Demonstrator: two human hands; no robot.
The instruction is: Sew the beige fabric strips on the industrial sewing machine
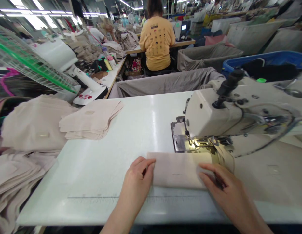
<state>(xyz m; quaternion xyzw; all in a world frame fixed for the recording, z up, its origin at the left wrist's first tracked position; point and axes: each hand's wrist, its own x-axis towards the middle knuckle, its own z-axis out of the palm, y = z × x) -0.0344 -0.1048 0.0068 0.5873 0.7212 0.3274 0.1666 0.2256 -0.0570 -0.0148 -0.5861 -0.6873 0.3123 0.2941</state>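
A folded beige fabric piece [176, 170] lies flat on the white table, just in front of the sewing machine [207, 110]. My left hand [140, 174] pinches its left edge between thumb and fingers. At the opposite end, my right hand [223, 183] has its thumb and forefinger closed on the right edge; its other fingers are partly hidden. The cloth's far edge lies close to the lit metal presser foot [201, 143]. Beside the foot hangs a loop of beige strip [225, 157].
Stacked beige fabric pieces [91, 118] lie on the table's left, next to a larger pile [35, 125]. A white fan [58, 58] stands behind them. Ruler markings [92, 198] run along the front of the table. Beyond it, a person in a yellow shirt [157, 42] sits facing away.
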